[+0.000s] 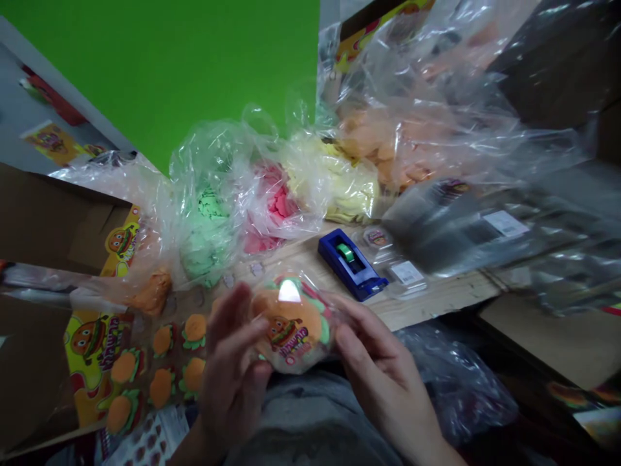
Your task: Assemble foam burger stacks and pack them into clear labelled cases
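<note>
Holding burger [295, 323], btwn L grip [228, 369], R grip [378, 362]

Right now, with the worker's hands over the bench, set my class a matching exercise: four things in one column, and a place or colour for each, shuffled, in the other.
Things
1. Wrapped burger
2. Dispenser
3. Pink pieces
4. Burger cluster

Places and colours
A. Between the green pieces and the pale yellow pieces
B. To the left of the left hand
C. Blue
D. Between the left hand and the right hand

Pairs: 1-D, 2-C, 3-A, 4-B
</note>
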Demonstrator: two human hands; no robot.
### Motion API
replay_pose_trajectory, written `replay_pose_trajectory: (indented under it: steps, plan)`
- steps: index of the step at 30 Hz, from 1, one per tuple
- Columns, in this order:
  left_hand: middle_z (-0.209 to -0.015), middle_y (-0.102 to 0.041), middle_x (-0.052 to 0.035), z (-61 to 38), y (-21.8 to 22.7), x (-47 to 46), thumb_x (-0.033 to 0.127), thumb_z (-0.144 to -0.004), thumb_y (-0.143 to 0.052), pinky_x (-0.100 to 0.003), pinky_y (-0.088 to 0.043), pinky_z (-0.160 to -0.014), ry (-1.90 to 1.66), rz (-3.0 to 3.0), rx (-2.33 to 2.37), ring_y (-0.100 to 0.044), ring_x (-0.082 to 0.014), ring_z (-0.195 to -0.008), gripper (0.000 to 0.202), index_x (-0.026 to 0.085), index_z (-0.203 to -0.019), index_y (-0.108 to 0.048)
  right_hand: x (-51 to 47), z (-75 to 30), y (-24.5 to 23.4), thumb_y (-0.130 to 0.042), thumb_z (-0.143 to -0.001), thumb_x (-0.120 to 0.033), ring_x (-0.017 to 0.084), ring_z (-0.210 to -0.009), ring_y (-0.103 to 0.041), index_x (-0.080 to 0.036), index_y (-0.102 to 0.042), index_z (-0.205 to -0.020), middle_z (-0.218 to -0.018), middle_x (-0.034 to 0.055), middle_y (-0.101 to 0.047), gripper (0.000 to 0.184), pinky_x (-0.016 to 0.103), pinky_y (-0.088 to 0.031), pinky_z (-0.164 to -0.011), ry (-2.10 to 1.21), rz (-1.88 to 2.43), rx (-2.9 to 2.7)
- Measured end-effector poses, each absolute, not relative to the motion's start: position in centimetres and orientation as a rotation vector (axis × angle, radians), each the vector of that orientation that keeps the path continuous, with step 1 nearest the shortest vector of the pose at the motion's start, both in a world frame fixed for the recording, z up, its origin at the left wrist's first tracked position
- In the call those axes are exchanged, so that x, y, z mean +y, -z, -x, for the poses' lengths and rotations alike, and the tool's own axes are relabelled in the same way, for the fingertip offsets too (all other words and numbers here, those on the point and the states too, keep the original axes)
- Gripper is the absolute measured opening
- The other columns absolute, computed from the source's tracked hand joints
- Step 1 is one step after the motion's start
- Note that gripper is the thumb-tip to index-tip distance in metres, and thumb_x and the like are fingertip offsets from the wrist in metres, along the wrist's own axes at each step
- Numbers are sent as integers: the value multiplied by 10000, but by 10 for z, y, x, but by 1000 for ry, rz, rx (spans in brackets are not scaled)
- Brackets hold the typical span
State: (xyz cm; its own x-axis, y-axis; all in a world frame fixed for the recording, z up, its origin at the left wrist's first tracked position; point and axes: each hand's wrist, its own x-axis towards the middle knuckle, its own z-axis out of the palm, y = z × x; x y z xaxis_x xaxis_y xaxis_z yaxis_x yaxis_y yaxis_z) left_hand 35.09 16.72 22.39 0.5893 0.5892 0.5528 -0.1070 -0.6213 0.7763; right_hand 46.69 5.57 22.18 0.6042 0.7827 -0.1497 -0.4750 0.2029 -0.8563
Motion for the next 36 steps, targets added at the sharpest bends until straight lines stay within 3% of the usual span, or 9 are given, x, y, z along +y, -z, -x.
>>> replay_pose_trajectory:
  steps: [2,4,8,13,17,24,28,36]
  plan:
    - [-1402,-464,2,-355,-228,163,263,-919,-480,-310,-414,-1046,-1106,-1752,560,-411,-182,-1307,341,332,-1243,-560,54,-464,-216,-619,-857,-375,116,-937,-666,-382,-680,-1081,-1094,-17,-716,232,174,-517,-806,-862,1076,-341]
    - [-1259,-576,-10,-357,-232,163,270,-911,-506,-244,-445,-987,-1040,-1619,649,-499,-152,-1212,306,326,-1194,-607,51,-463,-211,-628,-848,-380,143,-1050,-637,-378,-689,-1072,-1127,-12,-708,232,200,-496,-875,-850,1107,-324]
    - [-996,-642,-35,-352,-239,170,252,-867,-577,-183,-507,-784,-821,-1575,651,-607,-126,-924,258,272,-1101,-683,46,-466,-209,-643,-833,-384,168,-984,-663,-373,-713,-1026,-1066,-5,-731,206,239,-518,-829,-771,1142,-319]
    - [-885,-632,-29,-349,-240,174,292,-849,-601,-205,-490,-742,-665,-1614,680,-587,-135,-841,188,225,-985,-712,44,-470,-211,-623,-855,-343,173,-884,-659,-371,-715,-1018,-1005,5,-724,190,276,-516,-772,-701,1153,-404]
    - [-763,-567,25,-348,-238,170,357,-868,-567,-157,-439,-659,-707,-1604,663,-531,-91,-709,132,233,-861,-612,46,-469,-215,-569,-893,-304,160,-877,-635,-351,-709,-1029,-942,14,-695,200,261,-507,-780,-642,1200,-541]
    - [-750,-500,26,-335,-235,168,327,-950,-392,-186,-396,-662,-404,-1814,616,-477,-104,-701,181,233,-849,-508,45,-467,-212,-563,-893,-315,134,-751,-604,-317,-723,-1003,-759,6,-644,194,204,-493,-676,-673,1285,-540]
    - [-711,-492,21,-334,-223,175,328,-939,-389,-214,-389,-626,-313,-1798,686,-467,-122,-667,212,216,-798,-501,44,-462,-202,-593,-864,-359,141,-725,-622,-285,-740,-899,-748,4,-680,168,216,-489,-681,-755,1372,-472]
    - [-780,-563,-18,-332,-186,166,314,-900,-416,-254,-405,-708,67,-1724,644,-520,-148,-754,234,186,-763,-555,31,-422,-152,-672,-762,-456,182,-690,-611,-197,-729,-714,-698,33,-677,270,282,-482,-678,-1052,1434,-417]
